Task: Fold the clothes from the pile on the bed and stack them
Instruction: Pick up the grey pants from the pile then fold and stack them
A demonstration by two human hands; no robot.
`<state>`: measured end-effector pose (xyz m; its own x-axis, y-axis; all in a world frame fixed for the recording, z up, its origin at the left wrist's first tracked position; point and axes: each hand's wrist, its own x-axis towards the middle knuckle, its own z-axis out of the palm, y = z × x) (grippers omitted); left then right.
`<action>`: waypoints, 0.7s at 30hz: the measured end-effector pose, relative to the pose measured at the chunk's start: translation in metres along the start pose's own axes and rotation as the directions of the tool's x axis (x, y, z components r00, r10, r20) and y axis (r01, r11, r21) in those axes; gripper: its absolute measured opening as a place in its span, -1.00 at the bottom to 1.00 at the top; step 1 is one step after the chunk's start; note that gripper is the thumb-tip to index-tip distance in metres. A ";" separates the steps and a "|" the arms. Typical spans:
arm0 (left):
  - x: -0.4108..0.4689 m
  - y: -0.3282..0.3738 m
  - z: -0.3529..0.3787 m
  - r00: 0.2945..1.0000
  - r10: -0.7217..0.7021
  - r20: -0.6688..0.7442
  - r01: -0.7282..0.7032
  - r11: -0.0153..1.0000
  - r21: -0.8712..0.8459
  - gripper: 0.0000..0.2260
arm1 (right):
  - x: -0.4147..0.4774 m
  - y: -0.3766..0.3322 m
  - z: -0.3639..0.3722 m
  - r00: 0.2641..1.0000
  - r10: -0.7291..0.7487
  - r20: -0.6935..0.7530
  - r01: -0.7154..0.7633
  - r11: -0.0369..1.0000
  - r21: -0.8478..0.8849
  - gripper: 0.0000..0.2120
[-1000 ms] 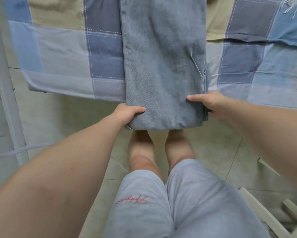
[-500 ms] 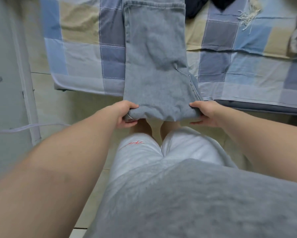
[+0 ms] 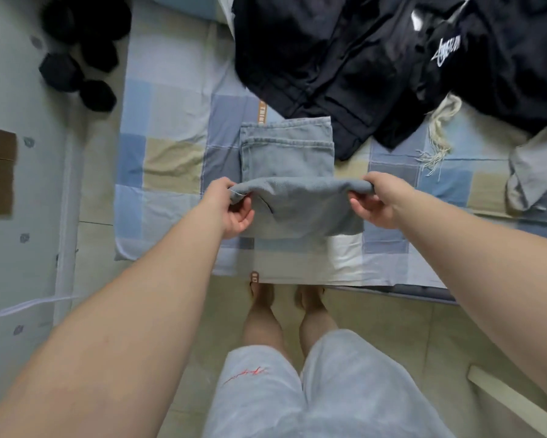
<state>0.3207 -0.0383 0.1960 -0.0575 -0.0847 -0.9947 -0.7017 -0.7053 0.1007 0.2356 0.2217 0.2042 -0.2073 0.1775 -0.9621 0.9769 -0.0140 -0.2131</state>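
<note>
Mid-fold at the edge of the bed point(image 3: 171, 153): jeans point(image 3: 284, 156) flat on the checked cover, near end lifted and doubled toward the far end. Gripped at both corners, left hand point(image 3: 234, 207) and right hand point(image 3: 376, 200), fingers point(image 3: 245, 213) curled under the denim, thumbs on top. Just beyond, overlapping the far corner, dark clothes point(image 3: 329, 58) heaped and unfolded; at right, a grey garment point(image 3: 534, 165), loose too. No finished stack in sight. Seemingly early going: one piece part-folded, most of the pile left.

Dark clothes pile point(image 3: 344, 58) blocking far side
</note>
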 end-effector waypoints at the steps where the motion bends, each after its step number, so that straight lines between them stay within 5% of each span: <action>1: 0.011 0.013 0.010 1.000 0.021 0.009 -0.020 1.000 -0.013 -0.83 | 0.013 -0.013 0.009 1.000 -0.002 -0.001 0.002 1.000 0.027 -0.92; 6: 0.079 0.060 0.054 0.973 0.215 0.086 -0.214 0.977 -0.016 -0.81 | 0.088 -0.058 0.049 0.993 -0.116 0.033 0.111 0.984 0.143 -0.81; 8: 0.115 0.061 0.065 0.899 0.436 0.043 -0.437 0.883 0.171 -0.73 | 0.122 -0.058 0.063 0.976 -0.208 0.059 0.204 0.977 0.063 -0.73; 9: 0.137 0.055 0.066 0.811 0.584 0.032 -0.551 0.745 0.375 -0.66 | 0.139 -0.052 0.068 0.954 -0.294 0.057 0.297 0.953 -0.059 -0.68; 11: 0.175 0.037 0.063 0.654 0.730 0.201 -0.550 0.276 0.788 -0.53 | 0.178 -0.033 0.074 0.850 -0.514 0.116 0.504 0.727 -0.466 -0.48; 13: 0.201 0.018 0.058 0.653 0.672 0.350 -0.375 -0.114 0.920 -0.40 | 0.209 -0.008 0.074 0.756 -0.589 0.284 0.524 0.286 -0.802 -0.33; 15: 0.227 0.009 0.054 0.655 0.648 0.390 -0.319 -0.231 0.919 -0.31 | 0.233 0.012 0.078 0.683 -0.636 0.359 0.486 0.029 -0.874 -0.33; 21: 0.267 -0.001 0.054 0.550 0.716 0.429 -0.322 -0.293 0.900 -0.25 | 0.276 0.027 0.085 0.580 -0.721 0.380 0.453 -0.103 -0.885 -0.32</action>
<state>0.2675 -0.0223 -0.0710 -0.8391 -0.2493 -0.4835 -0.4154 0.8676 0.2734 0.2002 0.1869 -0.0810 -0.8439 -0.2611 -0.4687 -0.1487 0.9532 -0.2632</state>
